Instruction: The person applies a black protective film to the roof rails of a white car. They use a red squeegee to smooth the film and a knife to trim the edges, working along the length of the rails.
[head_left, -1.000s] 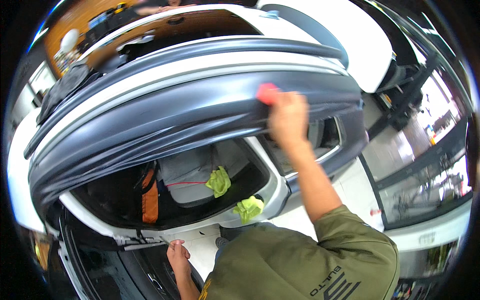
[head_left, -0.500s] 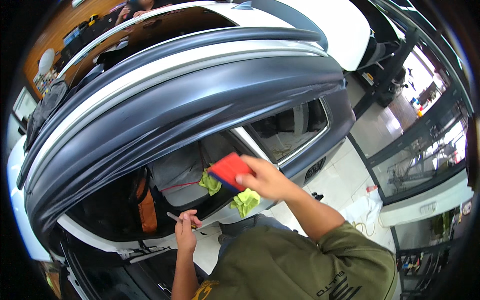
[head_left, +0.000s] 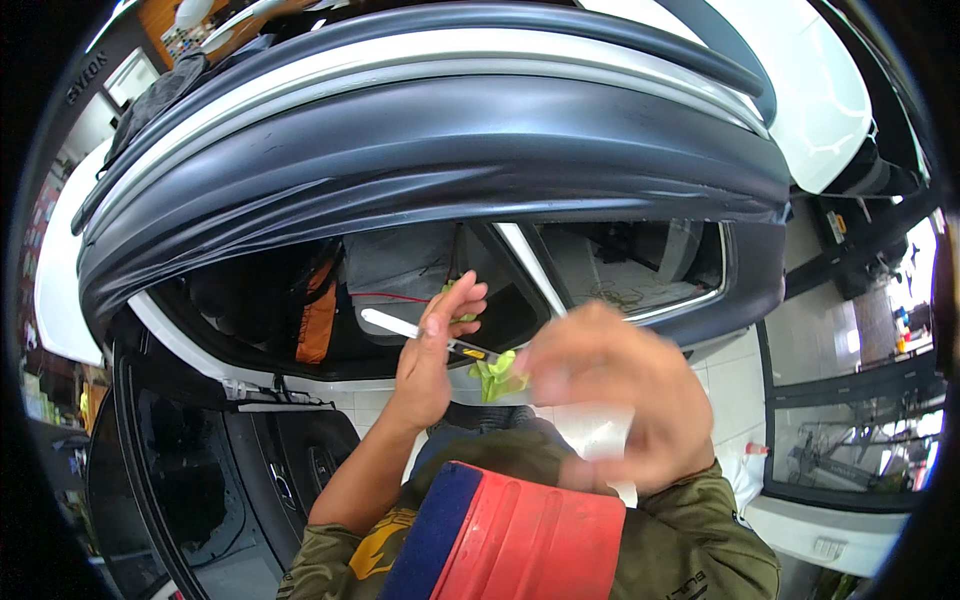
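Observation:
A slim utility knife (head_left: 405, 325) with a pale handle lies across my left hand (head_left: 433, 350), pinned by the thumb while the fingers stretch up. My right hand (head_left: 630, 390) is smeared by motion, to the right of the knife's tip; its fingers cannot be read clearly. Very close at the lower edge looms a red squeegee (head_left: 545, 535) with a dark blue felt edge. What holds its lower end is out of view. Beyond my hands, dark satin film (head_left: 420, 180) drapes wrinkled along the car's upper side, above the windows. A yellow-green cloth (head_left: 490, 380) hangs between my hands.
The car's side window (head_left: 240, 300) shows an orange item (head_left: 318, 315) inside. At lower left a black door panel (head_left: 290, 470) stands out from the car. A white car (head_left: 800, 90) is at far right, and a glass-panelled frame (head_left: 850, 430) stands nearer.
The squeegee has gone from my right hand's grip to the lower edge, close to view. My right hand has swung nearer the knife. My left hand has risen, and the view has shifted.

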